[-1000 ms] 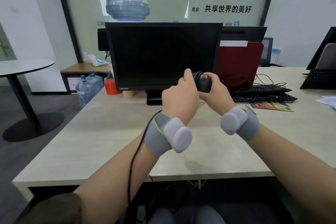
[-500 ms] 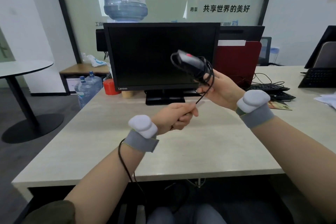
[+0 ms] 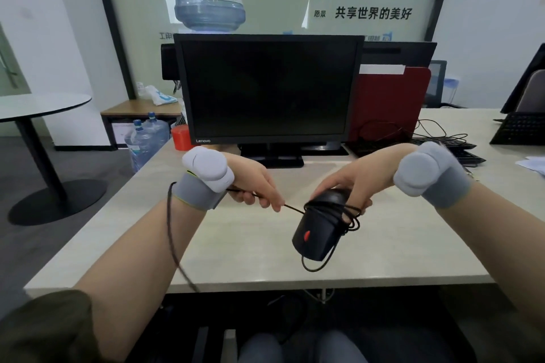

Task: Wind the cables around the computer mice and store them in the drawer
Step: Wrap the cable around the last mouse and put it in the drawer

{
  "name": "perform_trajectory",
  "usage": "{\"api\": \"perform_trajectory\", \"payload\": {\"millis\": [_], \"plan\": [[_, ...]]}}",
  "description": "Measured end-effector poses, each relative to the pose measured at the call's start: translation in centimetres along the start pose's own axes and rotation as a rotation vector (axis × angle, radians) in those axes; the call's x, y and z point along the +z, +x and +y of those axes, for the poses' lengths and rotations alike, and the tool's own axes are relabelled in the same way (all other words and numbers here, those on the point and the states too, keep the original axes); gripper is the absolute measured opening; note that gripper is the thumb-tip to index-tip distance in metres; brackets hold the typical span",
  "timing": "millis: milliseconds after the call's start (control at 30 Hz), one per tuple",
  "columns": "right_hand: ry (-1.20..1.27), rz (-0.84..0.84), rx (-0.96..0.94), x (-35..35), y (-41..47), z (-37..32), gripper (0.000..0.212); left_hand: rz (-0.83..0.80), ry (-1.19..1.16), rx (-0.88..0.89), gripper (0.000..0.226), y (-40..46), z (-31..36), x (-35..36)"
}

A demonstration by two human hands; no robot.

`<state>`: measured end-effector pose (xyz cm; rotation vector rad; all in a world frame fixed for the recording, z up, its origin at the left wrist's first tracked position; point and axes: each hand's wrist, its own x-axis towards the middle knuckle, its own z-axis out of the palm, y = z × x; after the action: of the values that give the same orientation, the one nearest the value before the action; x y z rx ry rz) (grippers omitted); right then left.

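Pale laminate covers the surface, which carries a dark monitor at the back and, to the right, a keyboard with loose wires. Above its near edge the right hand grips the black mouse from above, nose hanging down toward the person, with several turns of cable already looped round its middle. The left hand pinches the free run of cable, which stretches taut to the mouse and trails back past the wrist and down below the surface edge. The step in hand looks like winding, partly done. To do it well, I would keep the line lightly taut, lay each turn beside the last across the waist of the mouse, and let the cable slide through the pinch instead of yanking it; the loops by the right fingers seem loose, though the view there is poor. As for containers, no drawer shows anywhere, so where the mouse will go cannot be told.
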<state>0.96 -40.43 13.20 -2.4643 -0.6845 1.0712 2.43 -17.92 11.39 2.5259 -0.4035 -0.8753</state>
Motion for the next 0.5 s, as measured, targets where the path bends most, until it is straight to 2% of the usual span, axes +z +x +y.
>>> {"api": "perform_trajectory", "payload": {"millis": [167, 267, 400, 500], "plan": [[-0.327, 0.290, 0.156, 0.9, 0.9, -0.8, 0.044, 0.204, -0.235, 0.095, 0.021, 0.9, 0.4, 0.4], [-0.407, 0.559, 0.173, 1.2, 1.8, -0.5, 0.045, 0.300, -0.451, 0.152, 0.027, 1.7, 1.0, 1.0], [-0.399, 0.898, 0.135, 1.7, 3.6, -0.4, 0.056, 0.363, -0.702, 0.190, 0.030, 2.0, 2.4, 1.5], [-0.216, 1.152, 0.036, 1.8, 4.5, -0.6, 0.061, 0.442, -0.853, 0.277, 0.027, 2.3, 3.8, 2.1]]}}
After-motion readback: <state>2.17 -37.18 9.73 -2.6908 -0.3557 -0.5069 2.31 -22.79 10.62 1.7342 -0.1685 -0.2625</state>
